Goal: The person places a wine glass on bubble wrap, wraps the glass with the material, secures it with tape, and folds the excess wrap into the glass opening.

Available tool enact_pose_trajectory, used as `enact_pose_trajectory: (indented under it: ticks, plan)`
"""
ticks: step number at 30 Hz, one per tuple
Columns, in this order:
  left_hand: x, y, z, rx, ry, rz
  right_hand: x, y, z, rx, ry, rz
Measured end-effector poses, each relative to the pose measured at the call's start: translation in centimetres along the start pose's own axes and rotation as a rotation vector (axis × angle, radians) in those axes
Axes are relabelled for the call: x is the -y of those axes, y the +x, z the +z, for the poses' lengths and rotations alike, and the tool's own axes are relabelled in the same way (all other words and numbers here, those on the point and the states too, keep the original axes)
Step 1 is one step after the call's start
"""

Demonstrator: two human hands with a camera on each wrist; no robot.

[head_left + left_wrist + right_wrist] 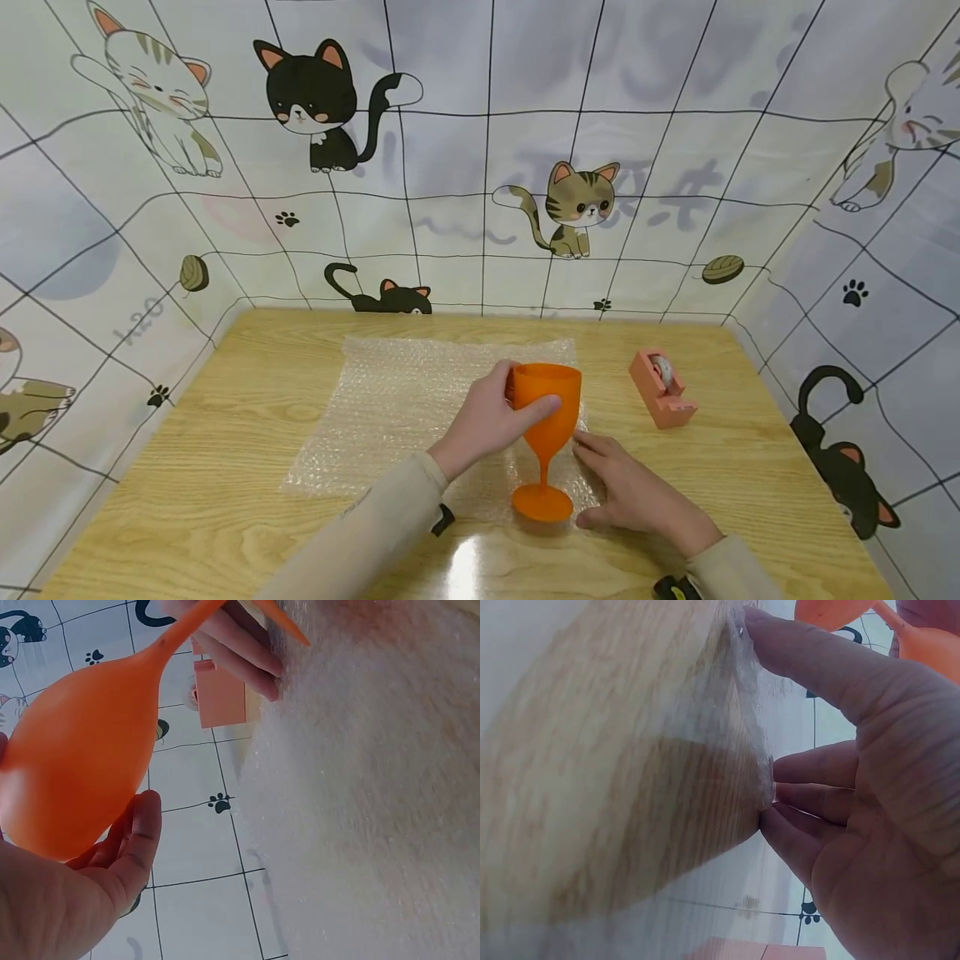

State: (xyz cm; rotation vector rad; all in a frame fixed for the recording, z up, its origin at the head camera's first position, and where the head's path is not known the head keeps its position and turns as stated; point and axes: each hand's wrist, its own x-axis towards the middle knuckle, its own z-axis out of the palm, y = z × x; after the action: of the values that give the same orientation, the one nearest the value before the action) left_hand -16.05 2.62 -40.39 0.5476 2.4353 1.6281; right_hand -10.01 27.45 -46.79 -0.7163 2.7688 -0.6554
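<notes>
An orange plastic goblet (553,427) stands about upright in the head view, over the near right part of a clear bubble wrap sheet (397,417). My left hand (491,417) grips its bowl, thumb across the near side and fingers behind. Whether the foot touches the sheet, I cannot tell. To the right of the stem, my right hand (637,492) rests with its fingertips at the sheet's right edge. In the right wrist view, the fingers (817,761) and thumb touch that edge, spread apart from each other.
A pink tape dispenser (663,392) with a roll of tape stands on the wooden table (202,442), right of the sheet. Cloth walls printed with cats and grid lines (450,167) enclose the table at the back and both sides.
</notes>
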Motion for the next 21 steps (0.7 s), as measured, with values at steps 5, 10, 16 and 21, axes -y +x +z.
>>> enact_pose_trajectory:
  ticks: [5,10,16,21]
  plan:
    - [0.2,0.8,0.3,-0.003,0.028,-0.037,0.0,0.0,-0.1,0.009,0.008,0.0]
    - [0.5,1.5,0.5,-0.005,0.063,-0.079,0.1,0.1,-0.2,0.019,0.014,0.003]
    - [1.0,2.2,0.9,0.007,0.081,-0.133,0.1,0.2,-0.2,0.018,0.009,0.001]
    - [1.4,2.9,1.1,0.013,0.082,-0.189,0.1,0.2,-0.1,0.018,0.0,0.006]
